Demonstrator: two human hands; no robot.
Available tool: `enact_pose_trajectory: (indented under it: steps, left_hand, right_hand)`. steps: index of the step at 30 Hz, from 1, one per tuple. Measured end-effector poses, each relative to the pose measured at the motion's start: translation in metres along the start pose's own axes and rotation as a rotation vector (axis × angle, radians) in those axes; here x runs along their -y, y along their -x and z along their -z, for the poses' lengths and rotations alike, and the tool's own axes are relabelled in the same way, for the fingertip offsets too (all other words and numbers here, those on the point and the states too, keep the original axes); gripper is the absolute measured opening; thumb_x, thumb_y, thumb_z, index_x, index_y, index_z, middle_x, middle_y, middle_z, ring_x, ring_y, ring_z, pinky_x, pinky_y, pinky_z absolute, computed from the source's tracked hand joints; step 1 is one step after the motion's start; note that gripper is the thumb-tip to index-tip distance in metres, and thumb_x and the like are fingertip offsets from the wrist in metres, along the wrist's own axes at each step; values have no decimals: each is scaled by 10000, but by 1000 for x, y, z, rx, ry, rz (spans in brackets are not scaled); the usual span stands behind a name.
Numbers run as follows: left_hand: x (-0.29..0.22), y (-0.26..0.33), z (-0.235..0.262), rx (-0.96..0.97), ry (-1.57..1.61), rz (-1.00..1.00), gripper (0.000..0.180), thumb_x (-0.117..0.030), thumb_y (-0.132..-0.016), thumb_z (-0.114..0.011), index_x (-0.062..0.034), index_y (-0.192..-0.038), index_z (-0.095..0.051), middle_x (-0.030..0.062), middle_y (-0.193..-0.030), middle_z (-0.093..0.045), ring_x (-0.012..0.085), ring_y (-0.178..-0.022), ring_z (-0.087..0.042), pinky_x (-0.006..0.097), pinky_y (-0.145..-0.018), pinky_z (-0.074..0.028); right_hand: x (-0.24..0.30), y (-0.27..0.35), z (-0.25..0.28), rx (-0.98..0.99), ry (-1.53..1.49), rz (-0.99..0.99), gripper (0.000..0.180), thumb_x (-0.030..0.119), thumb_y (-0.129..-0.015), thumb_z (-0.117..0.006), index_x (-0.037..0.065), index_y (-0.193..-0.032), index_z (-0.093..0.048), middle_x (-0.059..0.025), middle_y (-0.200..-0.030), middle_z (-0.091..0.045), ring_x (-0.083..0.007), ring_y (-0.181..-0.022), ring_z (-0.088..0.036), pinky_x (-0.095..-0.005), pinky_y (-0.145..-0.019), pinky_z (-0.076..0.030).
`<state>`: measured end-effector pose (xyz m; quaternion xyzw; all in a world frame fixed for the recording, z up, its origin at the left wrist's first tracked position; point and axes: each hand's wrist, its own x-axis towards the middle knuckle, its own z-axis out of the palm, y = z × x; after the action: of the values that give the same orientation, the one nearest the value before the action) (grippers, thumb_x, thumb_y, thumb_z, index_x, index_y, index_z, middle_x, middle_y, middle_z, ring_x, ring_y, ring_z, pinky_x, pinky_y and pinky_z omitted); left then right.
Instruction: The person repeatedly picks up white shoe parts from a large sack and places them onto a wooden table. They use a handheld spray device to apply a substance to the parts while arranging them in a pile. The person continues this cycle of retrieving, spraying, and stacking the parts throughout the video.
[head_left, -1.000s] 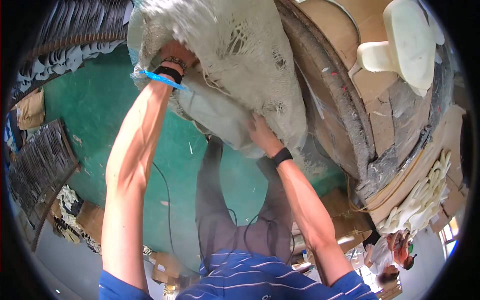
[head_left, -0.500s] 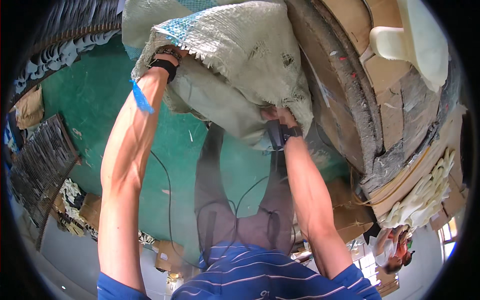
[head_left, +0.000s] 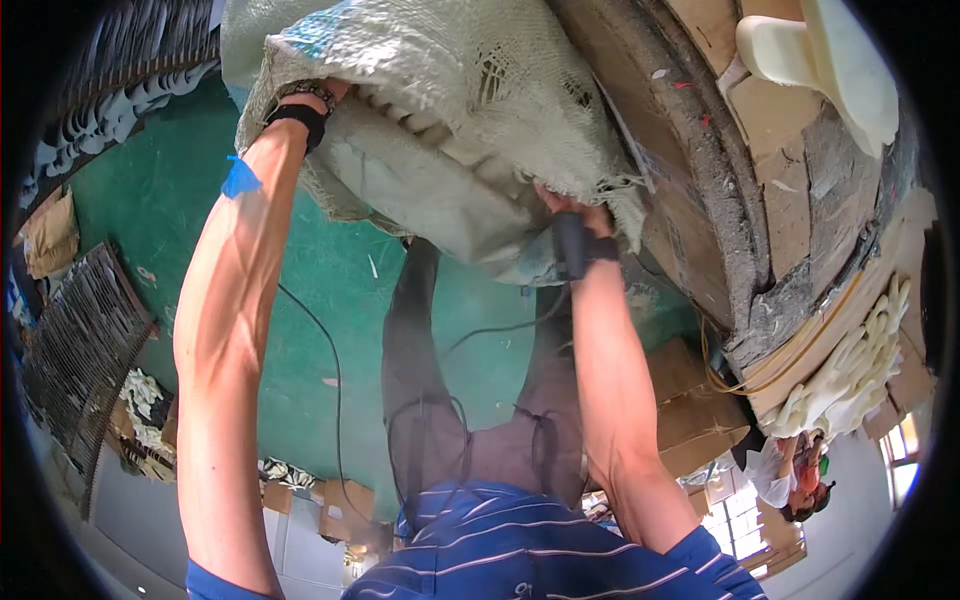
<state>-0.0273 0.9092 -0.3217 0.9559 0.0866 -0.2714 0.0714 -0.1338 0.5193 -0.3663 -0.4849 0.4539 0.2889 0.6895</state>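
A large pale woven sack point(head_left: 430, 75) with a frayed edge and a blue-patterned patch hangs between my two arms, its mouth facing me. My left hand point(head_left: 338, 88) is closed on the left side of the mouth, its fingers mostly hidden under the fold. A dark band and a beaded bracelet circle that wrist. At the right side of the mouth, my right hand point(head_left: 572, 205) grips the sack's edge, slightly blurred, with a dark device strapped at the wrist. What lies deep inside the sack cannot be seen.
To the right stands a big round cardboard-lined container point(head_left: 690, 180), with pale gloves point(head_left: 850, 370) beside it. Racks of dark strips point(head_left: 80, 340) stand at left on the green floor point(head_left: 190, 210). A cable point(head_left: 335, 380) hangs by my legs. Another person point(head_left: 785, 475) is far right.
Both hands have spread further apart, the left going left and up, the right slightly right. The sack's mouth has widened, showing more of its inner side.
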Motion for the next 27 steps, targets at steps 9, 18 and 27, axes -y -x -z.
enact_pose_trajectory:
  steps: [9, 18, 27]
  left_hand:
    - [6, 18, -6, 16, -7, -1, 848, -530, -714, -804, -68, -1389, -576, 185, -1462, -543, 364, -1336, -525, 477, -1112, -436]
    - [13, 23, -5, -25, 7, 5, 840, -544, -724, -791, -74, -1388, -582, 183, -1466, -541, 362, -1343, -520, 472, -1120, -428]
    - [22, 23, -19, -42, 16, 17, 832, -558, -734, -779, -80, -1387, -588, 182, -1470, -540, 359, -1350, -514, 468, -1128, -420]
  right_hand:
    - [-1, -20, -45, -25, 1064, 160, 519, 375, -1054, -498, 135, -1508, -420, -102, -1447, -527, -303, -1246, -563, -433, -1032, -503]
    - [-36, -37, -17, -94, -724, -317, 271, -90, -914, -620, -54, -1179, -575, -216, -1206, -603, -371, -1135, -614, -560, -1054, -524]
    - [-56, -3, -66, -198, -166, -1, 259, -3, -915, -655, -52, -1150, -558, -187, -1087, -650, -336, -946, -698, -481, -797, -648]
